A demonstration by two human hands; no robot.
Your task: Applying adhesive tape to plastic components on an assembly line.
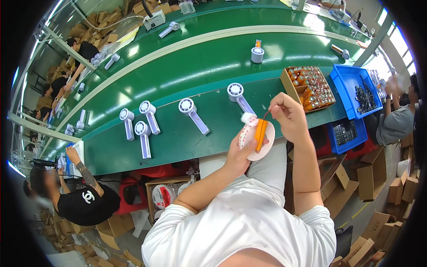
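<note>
My left hand (pixel 240 153) is closed around an orange cylindrical battery (pixel 260 134) and a white round roll (pixel 267 144) behind it. A strip with small red marks (pixel 244 136) and a white crumpled bit (pixel 249 118) show beside the battery. My right hand (pixel 290 116) pinches the thin dark red wire (pixel 267 114) at the battery's upper end. Just beyond my hands lies a pale lavender handheld fan body (pixel 235 92), its long handle open like a trough. Another such fan body (pixel 188 107) lies to the left of it.
Three more fan bodies (pixel 146 107) lie farther left on the green bench. To the right stand a cardboard box of orange batteries (pixel 287 88) and blue bins (pixel 341 73) with dark parts. A green conveyor (pixel 195 66) carries fans. Co-workers sit at left (pixel 89 196) and right (pixel 396 120).
</note>
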